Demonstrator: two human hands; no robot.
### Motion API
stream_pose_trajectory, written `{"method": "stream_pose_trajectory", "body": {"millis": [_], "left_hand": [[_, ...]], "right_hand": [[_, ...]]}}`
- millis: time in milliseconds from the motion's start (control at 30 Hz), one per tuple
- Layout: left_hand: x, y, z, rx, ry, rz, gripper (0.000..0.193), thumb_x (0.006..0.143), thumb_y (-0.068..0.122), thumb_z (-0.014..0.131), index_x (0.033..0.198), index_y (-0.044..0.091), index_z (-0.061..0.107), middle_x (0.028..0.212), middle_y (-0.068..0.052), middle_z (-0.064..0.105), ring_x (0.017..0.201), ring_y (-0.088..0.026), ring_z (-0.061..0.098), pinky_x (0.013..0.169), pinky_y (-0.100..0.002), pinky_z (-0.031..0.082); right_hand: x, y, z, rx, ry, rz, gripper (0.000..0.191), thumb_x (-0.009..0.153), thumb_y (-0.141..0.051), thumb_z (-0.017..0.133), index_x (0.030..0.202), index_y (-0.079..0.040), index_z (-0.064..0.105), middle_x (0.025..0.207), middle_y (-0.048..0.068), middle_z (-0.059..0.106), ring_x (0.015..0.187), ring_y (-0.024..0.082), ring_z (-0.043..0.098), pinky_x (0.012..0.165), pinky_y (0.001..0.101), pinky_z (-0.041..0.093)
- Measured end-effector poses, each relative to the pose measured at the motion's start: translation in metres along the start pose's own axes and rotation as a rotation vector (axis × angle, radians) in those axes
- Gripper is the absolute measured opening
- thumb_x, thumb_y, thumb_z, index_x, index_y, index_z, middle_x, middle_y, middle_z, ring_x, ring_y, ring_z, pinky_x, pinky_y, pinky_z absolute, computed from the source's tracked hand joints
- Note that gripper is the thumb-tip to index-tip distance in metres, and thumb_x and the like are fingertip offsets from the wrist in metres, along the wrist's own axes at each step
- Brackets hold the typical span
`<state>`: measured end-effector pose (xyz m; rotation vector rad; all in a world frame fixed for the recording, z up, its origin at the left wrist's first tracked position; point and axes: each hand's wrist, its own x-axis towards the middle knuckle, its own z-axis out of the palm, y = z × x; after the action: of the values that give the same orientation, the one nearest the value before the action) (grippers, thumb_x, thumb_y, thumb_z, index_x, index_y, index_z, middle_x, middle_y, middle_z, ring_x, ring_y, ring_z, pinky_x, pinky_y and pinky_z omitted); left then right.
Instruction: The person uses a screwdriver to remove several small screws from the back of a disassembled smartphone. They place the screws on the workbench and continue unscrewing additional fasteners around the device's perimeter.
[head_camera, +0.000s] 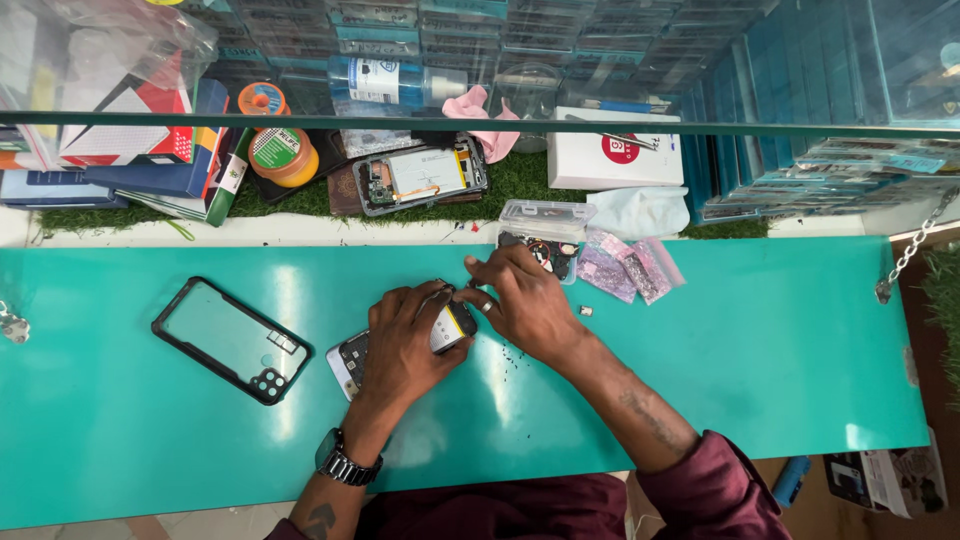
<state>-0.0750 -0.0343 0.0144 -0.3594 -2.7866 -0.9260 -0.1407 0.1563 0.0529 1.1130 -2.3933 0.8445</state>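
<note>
Glossy teal worktop (760, 380) beneath glass shelf (500, 124).

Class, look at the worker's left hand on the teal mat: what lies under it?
Under the left hand lies an opened phone; its ends show circuitry and a battery. Its middle is covered by the hand, on the teal mat.

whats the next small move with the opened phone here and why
Probably keep the left hand pressing the opened phone flat while the right hand works at its top edge; both hands meet there, and tiny dark bits lie loose on the teal mat.

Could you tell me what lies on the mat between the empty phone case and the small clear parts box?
In the head view, the opened phone under both hands lies between the case and box.
</note>
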Motion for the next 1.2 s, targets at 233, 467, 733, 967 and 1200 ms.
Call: {"method": "stream_pose_trajectory", "body": {"millis": [233, 467, 733, 967, 1200], "left_hand": [[0.001, 0.003, -0.004, 0.003, 0.000, 0.028, 0.066, 0.069, 0.032, 0.088, 0.124, 0.005, 0.065, 0.133, -0.009, 0.060, 0.119, -0.032, 0.052, 0.098, -0.050, 0.040], [-0.026, -0.011, -0.027, 0.057, 0.131, 0.054, 0.078, 0.078, 0.045, 0.085, 0.136, 0.000, 0.058, 0.144, -0.019, 0.055, 0.131, -0.040, 0.047, 0.109, -0.053, 0.035], [-0.100, -0.037, -0.064, 0.153, 0.132, -0.182, 0.096, 0.068, 0.053, 0.085, 0.141, 0.000, 0.052, 0.143, -0.018, 0.055, 0.135, -0.041, 0.038, 0.110, -0.056, 0.029], [-0.099, -0.044, -0.058, 0.167, 0.068, -0.166, 0.096, 0.070, 0.046, 0.088, 0.144, -0.001, 0.050, 0.131, -0.014, 0.067, 0.136, -0.038, 0.041, 0.112, -0.055, 0.029], [-0.081, -0.051, -0.069, 0.123, 0.023, -0.163, 0.098, 0.061, 0.039, 0.093, 0.141, -0.001, 0.052, 0.119, -0.013, 0.071, 0.122, -0.035, 0.052, 0.106, -0.053, 0.037]], "right_hand": [[-0.003, -0.005, 0.008, 0.340, -0.163, 0.241, 0.046, 0.097, -0.002, 0.071, 0.135, -0.008, 0.046, 0.124, 0.013, 0.070, 0.107, 0.029, 0.071, 0.084, 0.0403, 0.062], [0.009, 0.021, 0.004, -0.230, -0.309, 0.122, 0.076, 0.083, 0.005, 0.064, 0.155, -0.015, 0.049, 0.106, 0.009, 0.070, 0.097, 0.029, 0.065, 0.082, 0.0439, 0.059], [0.008, 0.016, 0.018, -0.210, -0.230, 0.086, 0.052, 0.088, -0.014, 0.078, 0.137, -0.011, 0.062, 0.122, 0.007, 0.070, 0.109, 0.028, 0.062, 0.090, 0.0405, 0.056], [0.004, -0.010, 0.003, 0.213, -0.460, -0.045, 0.086, 0.064, -0.026, 0.090, 0.139, -0.001, 0.056, 0.140, 0.014, 0.060, 0.127, 0.035, 0.055, 0.107, 0.0467, 0.046], [0.013, -0.014, 0.013, 0.121, -0.568, 0.014, 0.083, 0.065, -0.022, 0.089, 0.139, -0.005, 0.057, 0.131, 0.013, 0.059, 0.124, 0.033, 0.054, 0.104, 0.0472, 0.045]]}}
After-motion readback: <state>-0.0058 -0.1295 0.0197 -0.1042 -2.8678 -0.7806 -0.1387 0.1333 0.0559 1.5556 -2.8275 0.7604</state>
